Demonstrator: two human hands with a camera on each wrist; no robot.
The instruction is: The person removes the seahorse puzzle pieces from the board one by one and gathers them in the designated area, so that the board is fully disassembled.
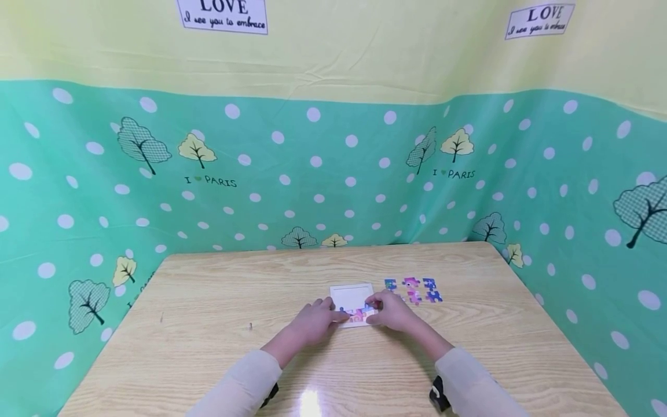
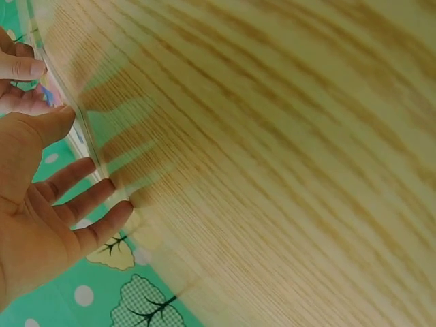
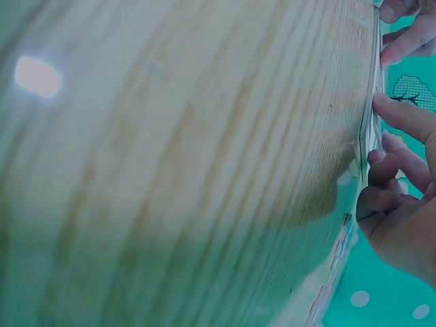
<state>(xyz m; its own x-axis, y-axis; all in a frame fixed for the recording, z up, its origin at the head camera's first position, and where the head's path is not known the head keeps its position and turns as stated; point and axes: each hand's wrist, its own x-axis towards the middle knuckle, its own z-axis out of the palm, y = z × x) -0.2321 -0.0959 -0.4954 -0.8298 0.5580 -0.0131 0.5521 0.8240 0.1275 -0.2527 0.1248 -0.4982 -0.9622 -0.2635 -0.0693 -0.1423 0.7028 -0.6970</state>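
Note:
A white puzzle tray (image 1: pixel 352 294) lies on the table, with joined jigsaw pieces (image 1: pixel 357 315) in pink and blue along its near side. At the tray's left, my left hand (image 1: pixel 314 320) rests its thumb on the pieces. Its other fingers are spread loosely at the tray edge, as the left wrist view shows. My right hand (image 1: pixel 394 311) has thumb and index finger on either side of a jigsaw piece at the tray's right end, pinching it and partly covering it. In the right wrist view its remaining fingers are curled.
Several loose jigsaw pieces (image 1: pixel 413 284), pink and blue, lie in rows to the right of the tray, close behind my right hand. The wooden table (image 1: pixel 234 289) ends at a green dotted cloth (image 1: pixel 271 191) at the back and sides.

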